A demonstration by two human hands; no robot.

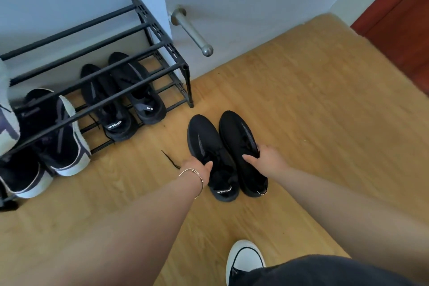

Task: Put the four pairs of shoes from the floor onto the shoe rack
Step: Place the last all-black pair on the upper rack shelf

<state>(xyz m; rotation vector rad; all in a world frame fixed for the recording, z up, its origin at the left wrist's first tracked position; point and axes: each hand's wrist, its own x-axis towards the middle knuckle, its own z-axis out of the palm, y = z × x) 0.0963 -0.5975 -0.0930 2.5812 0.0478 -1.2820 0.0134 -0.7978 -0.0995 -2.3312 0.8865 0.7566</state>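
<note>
Down on the wooden floor (313,104), just right of the shoe rack (162,37), saw one black knit pair side by side, toes pointing away. Found the left hand (199,169), with a thin bracelet (195,177) at the wrist, clamped on the left black shoe (206,141) near its opening, thumb on top, the other fingers hidden round the outer side. Found the right hand (267,160) on the right black shoe (239,134), fingers (249,158) curled together over the upper by the collar, pinching it. Could not tell whether the soles rested on the floor or hung just above it. Noted a loose black lace (170,160) trailing on the boards beside the left hand.

Counted another black pair (123,100) on the rack's lower tier, heels outward, under the upper bars. Saw dark sneakers with white soles (58,132) further left on the same rack, partly cut off by the frame's edge. Made out a metal rod (192,30) sticking out from the pale wall behind, and a white sneaker (243,260) on the person's foot at the bottom.
</note>
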